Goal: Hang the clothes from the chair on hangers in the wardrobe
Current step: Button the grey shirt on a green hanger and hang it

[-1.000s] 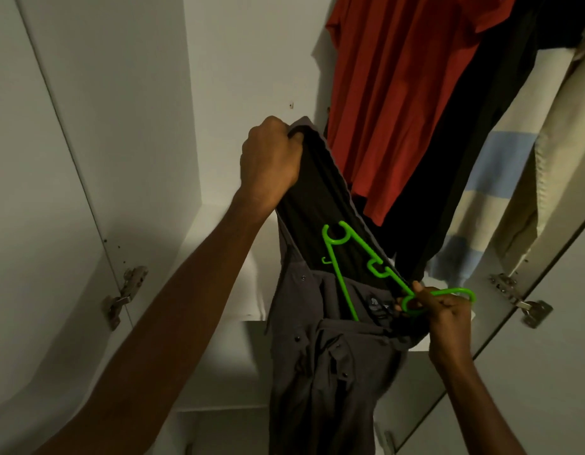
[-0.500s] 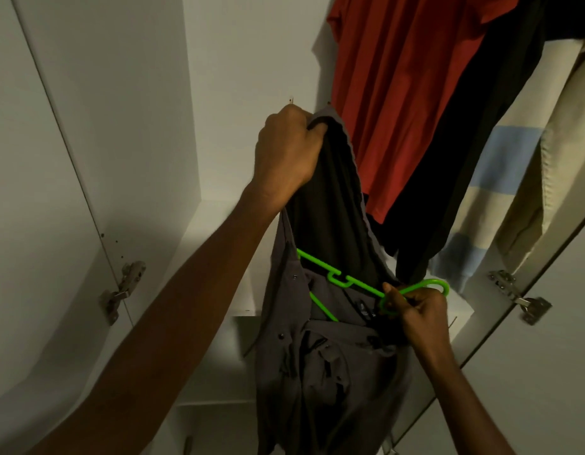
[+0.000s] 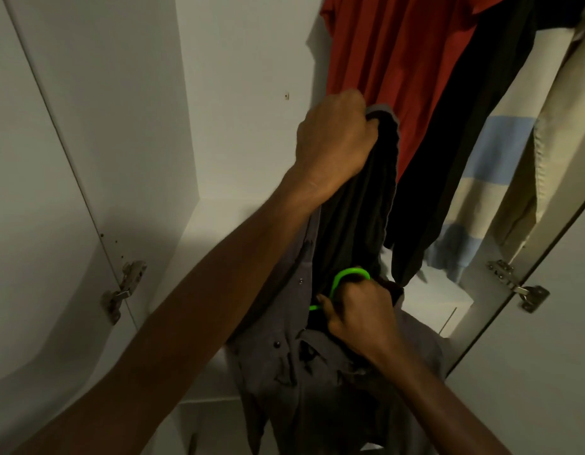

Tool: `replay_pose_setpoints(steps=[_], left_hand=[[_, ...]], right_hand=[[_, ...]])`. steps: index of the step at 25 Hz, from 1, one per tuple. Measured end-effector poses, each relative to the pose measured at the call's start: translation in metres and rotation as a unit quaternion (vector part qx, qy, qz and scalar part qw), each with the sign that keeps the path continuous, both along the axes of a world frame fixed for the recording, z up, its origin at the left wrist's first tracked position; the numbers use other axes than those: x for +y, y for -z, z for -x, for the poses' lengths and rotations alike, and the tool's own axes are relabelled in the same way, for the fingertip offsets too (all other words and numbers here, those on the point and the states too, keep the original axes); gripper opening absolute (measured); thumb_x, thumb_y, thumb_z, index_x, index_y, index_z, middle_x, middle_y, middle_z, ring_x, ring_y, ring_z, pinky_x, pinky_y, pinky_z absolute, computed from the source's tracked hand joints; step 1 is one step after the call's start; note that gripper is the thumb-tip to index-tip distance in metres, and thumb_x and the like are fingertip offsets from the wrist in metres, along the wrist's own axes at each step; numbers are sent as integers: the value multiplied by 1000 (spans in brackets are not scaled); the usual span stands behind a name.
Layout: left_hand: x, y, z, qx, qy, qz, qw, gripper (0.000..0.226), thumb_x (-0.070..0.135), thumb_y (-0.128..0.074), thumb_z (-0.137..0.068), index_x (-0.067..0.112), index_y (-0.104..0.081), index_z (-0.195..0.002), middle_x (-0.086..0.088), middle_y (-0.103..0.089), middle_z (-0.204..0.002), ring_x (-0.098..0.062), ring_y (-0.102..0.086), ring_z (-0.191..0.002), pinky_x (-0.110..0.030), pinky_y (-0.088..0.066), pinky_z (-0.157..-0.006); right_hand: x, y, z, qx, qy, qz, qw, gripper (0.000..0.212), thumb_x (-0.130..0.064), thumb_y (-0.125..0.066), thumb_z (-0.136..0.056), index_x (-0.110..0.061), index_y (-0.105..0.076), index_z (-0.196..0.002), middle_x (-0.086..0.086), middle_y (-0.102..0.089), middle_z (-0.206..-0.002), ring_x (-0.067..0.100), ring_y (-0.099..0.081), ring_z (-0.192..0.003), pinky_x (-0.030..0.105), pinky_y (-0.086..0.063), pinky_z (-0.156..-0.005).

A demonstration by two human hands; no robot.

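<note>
Inside the open wardrobe (image 3: pixel 238 93), the left hand (image 3: pixel 334 142) holds a grey shirt (image 3: pixel 291 372) aloft, grip clenched on fabric, while the right hand (image 3: pixel 360 316) clasps a green hanger (image 3: pixel 345 277) within it.

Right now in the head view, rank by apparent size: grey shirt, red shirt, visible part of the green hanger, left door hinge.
1. grey shirt and red shirt: similar, and the grey one is nearer, so unranked.
2. left door hinge.
3. green hanger, mostly hidden, close to the hinge.
</note>
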State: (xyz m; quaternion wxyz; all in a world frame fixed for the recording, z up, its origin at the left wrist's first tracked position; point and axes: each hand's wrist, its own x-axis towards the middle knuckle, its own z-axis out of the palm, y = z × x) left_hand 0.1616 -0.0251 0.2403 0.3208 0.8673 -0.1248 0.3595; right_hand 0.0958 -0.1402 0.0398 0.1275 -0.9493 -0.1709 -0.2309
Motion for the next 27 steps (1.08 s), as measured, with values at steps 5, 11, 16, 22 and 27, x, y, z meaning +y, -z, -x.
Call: replay_pose_setpoints(steps=[5,11,16,22,27], left_hand=[[-8,-14,-6,16,56,101,993,40,22,-57,-97,21,-37,-62,9,-45,-61,-3,-42,-52,-20,-27,-45],[29,-45,-9,-29,58,111,992,39,22,-55,-97,23,-34,-64,9,-42,-64,-3,-42,-55,-20,-30,-48],[82,-73,-47,-24,46,175,983,34,18,-54,-93,19,-36,-64,6,-42,-65,-12,-50,-64,-27,-37,-56],[139,-65,-157,26,-28,297,954,10,21,-53,-96,12,-50,-91,1,-57,-92,-22,-62,-94,-35,-56,-85],[164,-3,-280,113,-70,419,898,36,14,-54,-99,-1,-51,-132,-18,-58,-134,-33,-59,-119,-41,-52,-100]], right_hand=[[41,-9,15,-105,-51,-17,993,19,-24,-63,-85,-10,-58,-73,10,-59,-75,30,-57,-76,36,-46,-57],[25,-58,-69,95,-111,37,989,21,-26,-52,-98,-8,-51,-88,15,-63,-88,40,-64,-80,49,-54,-71],[58,-112,-112,199,-193,-54,959,34,-22,-55,-105,7,-57,-88,23,-68,-84,30,-72,-58,51,-60,-57],[94,-128,-224,325,-235,-97,911,44,-21,-56,-105,18,-62,-86,25,-66,-72,36,-69,-55,44,-60,-57],[115,-85,-335,375,-209,-39,903,40,-27,-57,-105,4,-65,-81,17,-63,-74,26,-66,-47,28,-54,-43]])
